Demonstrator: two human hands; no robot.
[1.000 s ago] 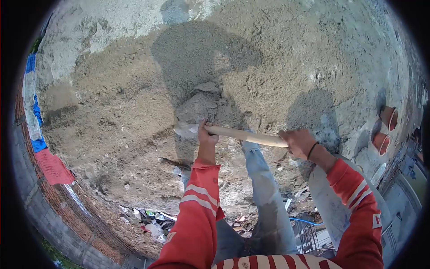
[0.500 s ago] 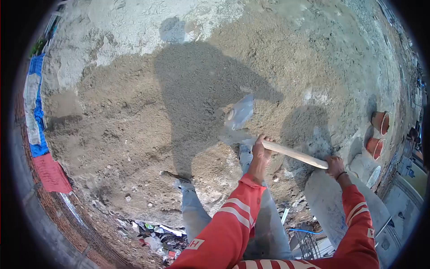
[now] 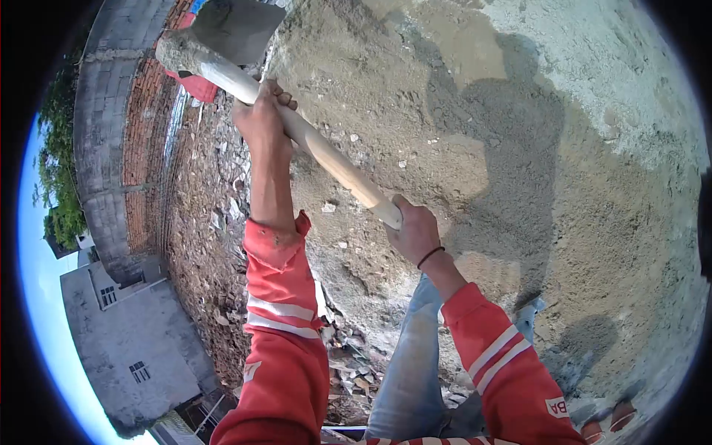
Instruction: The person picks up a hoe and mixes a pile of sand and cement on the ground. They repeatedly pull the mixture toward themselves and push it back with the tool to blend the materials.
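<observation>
1. Head view showed me the long pale wooden handle (image 3: pixel 326 159) of a hoe-like tool running diagonally from upper left to centre, with its grey, mortar-caked metal blade (image 3: pixel 230 30) raised near the top edge of the frame.
2. My left hand (image 3: pixel 261 115) sat high on the shaft, just below the blade, with the fingers wrapped tight around the wood.
3. My right hand (image 3: pixel 415 231), a thin dark band at its wrist, gripped the butt end, fingers closed round it with nothing of the shaft showing past them.
4. The broad heap of damp grey-brown sand and cement mix (image 3: pixel 519 185) lay below and to the right of the raised blade, well apart from it, with my shadow across it.
5. I judged the wide spacing of the hands right for a lifted blade: the upper hand carried the weight, the lower one steered.
6. To work it well I reckoned the blade should meet the heap flat-edged and pull through the darker, unmixed patches.
7. My blue-jeaned leg (image 3: pixel 404 356) stood beside the heap's edge, so I judged the swing had to stay clear of it.
8. Loose broken rubble (image 3: pixel 215 245) beside the red brick wall (image 3: pixel 144 148) made poor footing.
</observation>
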